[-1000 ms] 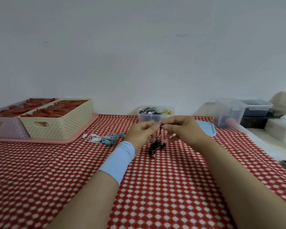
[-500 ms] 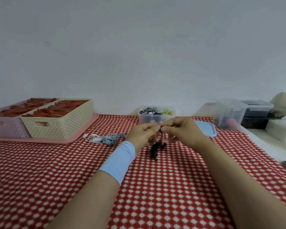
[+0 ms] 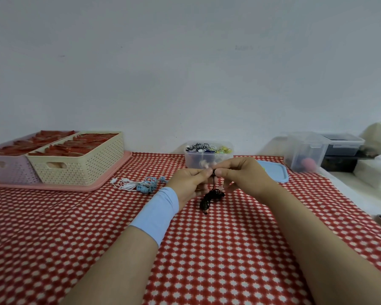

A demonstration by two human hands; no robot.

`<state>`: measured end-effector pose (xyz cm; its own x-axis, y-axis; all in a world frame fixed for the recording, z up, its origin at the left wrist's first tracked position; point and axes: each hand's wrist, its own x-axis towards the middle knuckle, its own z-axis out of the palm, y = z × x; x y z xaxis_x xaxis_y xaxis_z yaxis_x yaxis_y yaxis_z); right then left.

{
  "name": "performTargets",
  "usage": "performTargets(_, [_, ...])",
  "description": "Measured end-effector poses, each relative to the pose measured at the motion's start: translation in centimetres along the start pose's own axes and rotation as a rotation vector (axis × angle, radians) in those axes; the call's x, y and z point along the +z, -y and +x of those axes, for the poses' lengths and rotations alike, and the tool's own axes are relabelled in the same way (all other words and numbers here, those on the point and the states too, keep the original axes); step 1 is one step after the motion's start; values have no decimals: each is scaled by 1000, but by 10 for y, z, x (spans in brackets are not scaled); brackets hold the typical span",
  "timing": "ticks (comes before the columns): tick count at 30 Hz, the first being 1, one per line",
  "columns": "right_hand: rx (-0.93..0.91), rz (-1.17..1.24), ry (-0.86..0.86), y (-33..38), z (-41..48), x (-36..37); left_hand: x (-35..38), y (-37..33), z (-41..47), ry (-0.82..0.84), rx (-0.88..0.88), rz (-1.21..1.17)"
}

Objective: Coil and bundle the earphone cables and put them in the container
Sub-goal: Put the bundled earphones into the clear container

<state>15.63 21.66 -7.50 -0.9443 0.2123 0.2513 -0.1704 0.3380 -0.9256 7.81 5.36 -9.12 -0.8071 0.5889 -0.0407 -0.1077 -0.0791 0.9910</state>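
Observation:
A black earphone cable (image 3: 211,198) hangs as a tangled bunch just above the red checked tablecloth. My left hand (image 3: 190,182) and my right hand (image 3: 240,175) both pinch its upper end between thumb and fingers, tips almost touching. Right behind my hands stands a clear container (image 3: 194,160) holding several bundled earphones. A white earphone cable (image 3: 125,184) and a blue earphone cable (image 3: 147,186) lie loose on the cloth to the left.
A cream basket (image 3: 79,166) and a lilac basket (image 3: 7,170) with red items sit on a pink tray (image 3: 110,183) at left. A blue lid (image 3: 275,173) lies right of my hands. Clear boxes (image 3: 304,151) and a dark-filled box (image 3: 341,144) stand at right.
The two hands have drawn closer together at the top of the black cable, and the hanging bunch has shifted slightly. Nothing else has moved.

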Motion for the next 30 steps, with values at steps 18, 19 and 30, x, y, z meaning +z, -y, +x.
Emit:
performTargets(18, [153, 156, 98, -1, -1, 4, -10, 1, 0, 54, 27, 63])
performTargets(19, [137, 122, 71, 0, -2, 6, -12, 0, 1, 32, 54, 159])
performTargets(30, [1, -731, 309, -3, 0, 6, -29, -10, 2, -99, 89, 1074])
